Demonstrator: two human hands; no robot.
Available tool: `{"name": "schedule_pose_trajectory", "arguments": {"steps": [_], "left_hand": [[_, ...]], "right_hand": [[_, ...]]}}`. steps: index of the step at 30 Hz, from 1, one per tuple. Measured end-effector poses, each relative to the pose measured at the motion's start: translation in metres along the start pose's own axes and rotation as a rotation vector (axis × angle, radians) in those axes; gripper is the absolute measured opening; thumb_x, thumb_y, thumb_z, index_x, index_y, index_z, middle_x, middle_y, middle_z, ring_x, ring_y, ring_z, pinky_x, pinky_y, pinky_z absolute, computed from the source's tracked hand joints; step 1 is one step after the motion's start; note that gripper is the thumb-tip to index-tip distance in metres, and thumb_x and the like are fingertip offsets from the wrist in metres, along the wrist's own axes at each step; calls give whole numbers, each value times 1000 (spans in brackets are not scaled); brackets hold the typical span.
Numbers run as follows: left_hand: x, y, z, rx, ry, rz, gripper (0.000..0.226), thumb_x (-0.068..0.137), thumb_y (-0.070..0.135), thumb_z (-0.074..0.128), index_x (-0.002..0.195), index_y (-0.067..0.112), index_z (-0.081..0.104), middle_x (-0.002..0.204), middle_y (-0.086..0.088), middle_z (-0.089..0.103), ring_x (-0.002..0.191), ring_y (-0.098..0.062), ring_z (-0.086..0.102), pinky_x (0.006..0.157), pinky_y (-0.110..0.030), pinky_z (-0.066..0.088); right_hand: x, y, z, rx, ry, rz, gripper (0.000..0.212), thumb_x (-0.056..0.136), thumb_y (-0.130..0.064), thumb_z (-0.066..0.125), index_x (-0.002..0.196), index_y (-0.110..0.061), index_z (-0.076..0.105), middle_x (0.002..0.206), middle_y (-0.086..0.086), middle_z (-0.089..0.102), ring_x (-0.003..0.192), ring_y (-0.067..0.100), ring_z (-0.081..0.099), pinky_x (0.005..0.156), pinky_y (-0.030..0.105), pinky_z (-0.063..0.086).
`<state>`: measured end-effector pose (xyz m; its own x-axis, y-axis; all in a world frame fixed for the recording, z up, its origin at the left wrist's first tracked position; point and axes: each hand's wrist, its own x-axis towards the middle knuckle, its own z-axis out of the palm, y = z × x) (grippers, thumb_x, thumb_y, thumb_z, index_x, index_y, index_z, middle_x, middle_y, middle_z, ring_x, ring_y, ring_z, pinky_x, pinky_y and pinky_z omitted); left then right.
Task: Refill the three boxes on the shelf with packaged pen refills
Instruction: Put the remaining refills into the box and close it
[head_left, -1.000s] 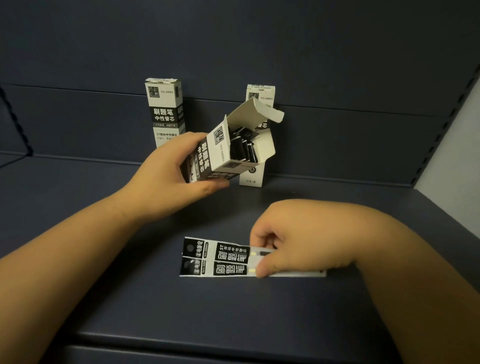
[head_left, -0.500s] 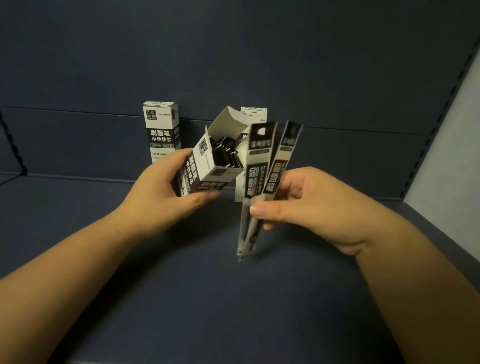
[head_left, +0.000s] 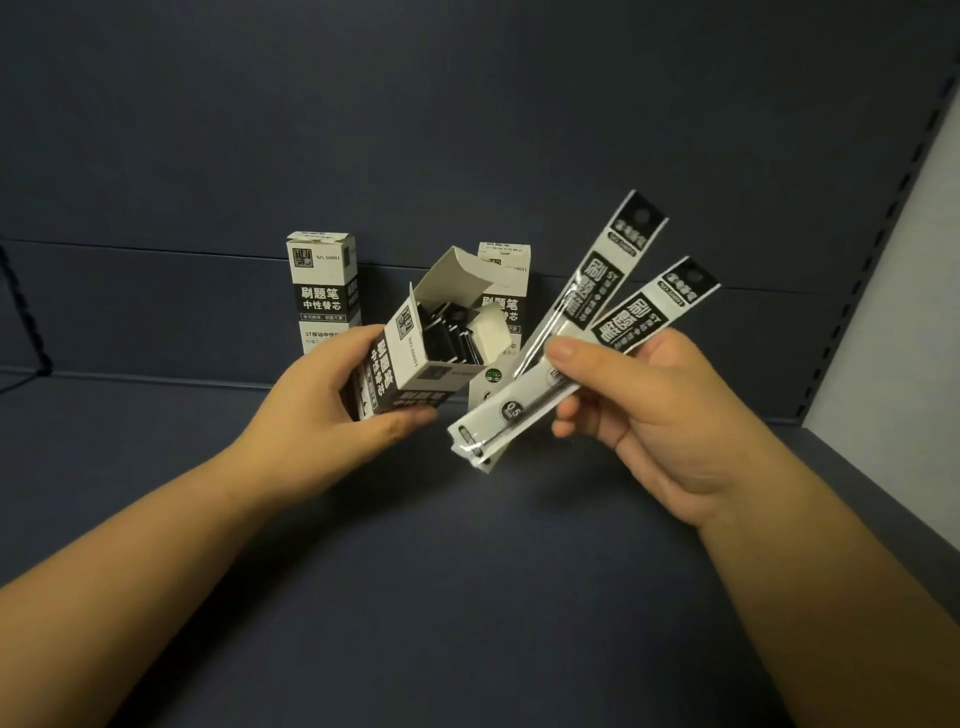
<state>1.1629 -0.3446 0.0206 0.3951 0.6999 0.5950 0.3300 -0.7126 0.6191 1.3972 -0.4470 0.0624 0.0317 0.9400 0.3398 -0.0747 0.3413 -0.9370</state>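
My left hand (head_left: 332, 405) grips an open black-and-white refill box (head_left: 415, 348), tilted with its mouth toward the right and its flap up; dark packets show inside. My right hand (head_left: 649, 415) pinches two packaged pen refills (head_left: 587, 322), fanned apart at their upper ends, their lower ends pointing down-left just right of the box. A closed box (head_left: 323, 291) stands upright at the back left. A third box (head_left: 506, 296) stands behind the held one, partly hidden.
The dark blue shelf floor (head_left: 467, 571) stretches below my arms. A dark back panel (head_left: 467, 130) rises behind the boxes. A perforated upright and pale side wall (head_left: 893, 338) close off the right.
My right hand lifted the two packets off the shelf floor and has swung their upper ends to the right, fanning them. The held box stays in my left hand.
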Motion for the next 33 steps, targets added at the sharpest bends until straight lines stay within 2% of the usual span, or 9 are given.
{"name": "schedule_pose_trajectory", "arguments": {"steps": [3, 5, 7, 10, 13, 19, 22, 28, 33], "left_hand": [[0, -1, 1, -3, 7, 12, 60, 64, 59, 78, 118, 54, 53, 118, 26, 64, 112, 1, 62, 97, -35, 53], [0, -1, 1, -4, 6, 27, 63, 67, 54, 85, 121, 51, 53, 117, 25, 65, 111, 1, 62, 96, -32, 53], [0, 0, 1, 6, -3, 39, 64, 65, 55, 82, 122, 52, 52, 118, 29, 63, 111, 4, 60, 94, -26, 51], [0, -1, 1, 10, -7, 52, 61, 64, 59, 72, 120, 55, 50, 119, 31, 61, 113, 5, 59, 93, -17, 48], [1, 0, 2, 20, -14, 57, 59, 63, 60, 71, 118, 56, 50, 118, 34, 59, 111, 9, 58, 89, -6, 45], [0, 2, 3, 75, -33, 107, 56, 66, 59, 69, 118, 56, 49, 117, 35, 57, 109, 11, 56, 86, -2, 41], [0, 2, 5, 110, -44, 140, 54, 68, 58, 71, 119, 53, 51, 116, 29, 59, 109, 6, 58, 87, -6, 44], [0, 2, 11, 184, -33, 166, 55, 72, 56, 80, 120, 51, 52, 113, 28, 58, 107, 4, 57, 85, -7, 43], [-2, 9, 17, 242, -40, 203, 53, 74, 45, 82, 121, 43, 57, 108, 24, 60, 103, 0, 60, 82, -14, 46]], "right_hand": [[-1, -2, 1, 100, 23, -74, 8, 87, -13, 65, 86, -9, 72, 81, 8, 74, 61, 11, 62, 55, 24, 55], [-1, -3, 2, 140, 44, -119, 14, 82, -17, 66, 91, -8, 71, 87, 9, 76, 74, 17, 71, 57, 24, 56], [0, -3, 4, 167, 88, -156, 18, 84, -17, 65, 98, -6, 69, 91, 9, 77, 84, 19, 74, 59, 23, 57], [0, -2, 7, 210, 159, -186, 8, 93, -8, 62, 98, -8, 68, 90, 5, 78, 88, 18, 75, 65, 24, 59], [-1, -1, 11, 226, 195, -207, 10, 95, -5, 61, 99, -9, 69, 93, 6, 78, 93, 20, 76, 70, 26, 60], [-5, 2, 22, 202, 283, -257, 13, 94, -1, 62, 95, -11, 69, 90, 3, 79, 88, 18, 77, 67, 24, 59], [-7, 3, 26, 141, 319, -287, 13, 93, 1, 64, 97, -10, 69, 88, 0, 79, 85, 16, 78, 67, 24, 59], [-7, 9, 30, 32, 356, -255, 23, 90, -4, 71, 111, -12, 70, 102, 0, 79, 94, 17, 77, 83, 39, 62], [-10, 16, 35, -159, 266, -152, 28, 90, -11, 73, 117, -19, 72, 104, -11, 78, 94, -1, 73, 76, 12, 57]]}}
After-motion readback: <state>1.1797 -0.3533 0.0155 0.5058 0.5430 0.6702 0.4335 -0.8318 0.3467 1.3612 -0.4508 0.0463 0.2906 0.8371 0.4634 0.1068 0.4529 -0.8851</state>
